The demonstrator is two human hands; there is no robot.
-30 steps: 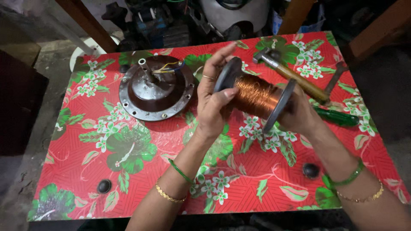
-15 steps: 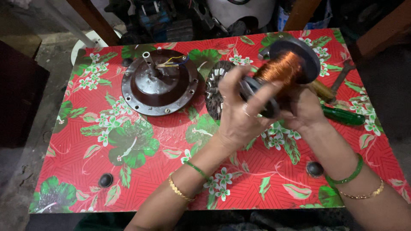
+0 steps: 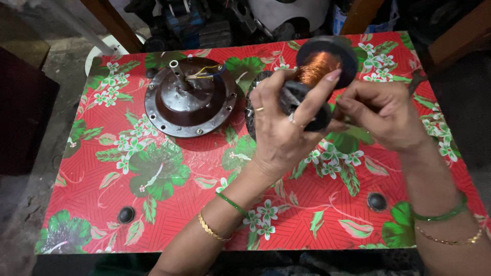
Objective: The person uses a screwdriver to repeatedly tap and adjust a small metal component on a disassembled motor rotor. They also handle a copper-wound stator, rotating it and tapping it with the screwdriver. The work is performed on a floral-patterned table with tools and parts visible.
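The left hand was curled around the near flange of a black plastic spool wound with copper-coloured wire, fingers pressed against its rim and core, and held it tilted above the red floral-patterned tabletop, toward two o'clock from the middle. The right hand sat just beside the spool at its four o'clock, fingertips pressed together in a pinch; whether a wire end lay between them could not be told. By the look of it, the work stood at finding or drawing off the wire's free end, which would call for a steady spool and a fine grip. A round brown metal motor housing with coloured leads lay at ten o'clock on the tabletop, apart from both hands.
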